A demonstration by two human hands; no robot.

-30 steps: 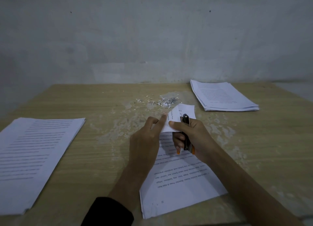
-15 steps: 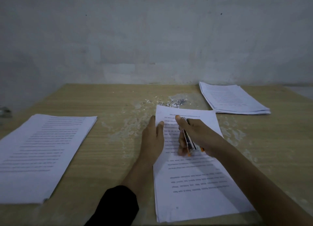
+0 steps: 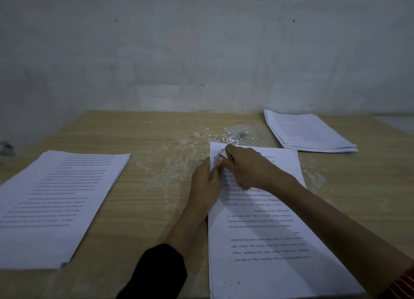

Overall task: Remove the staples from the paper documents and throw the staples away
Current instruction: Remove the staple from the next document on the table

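The document (image 3: 268,242) lies flat on the wooden table (image 3: 145,209), long axis running away from the person, print upside down to the camera. The left hand (image 3: 206,186), fingers nearly straight, presses its left edge near the far corner, where the right hand (image 3: 248,168), curled round a staple remover (image 3: 225,153), holds the metal tip. Loose staples (image 3: 233,136) lie just beyond; a paper stack (image 3: 56,198) sits at the left and a second stack (image 3: 307,133) far right, below a grey wall (image 3: 201,52).

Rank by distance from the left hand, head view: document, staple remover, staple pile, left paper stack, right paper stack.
1. document, under the left hand, touched.
2. staple remover, just ahead, in the right hand.
3. staple pile, farther ahead toward the wall.
4. left paper stack and right paper stack: too close to call.
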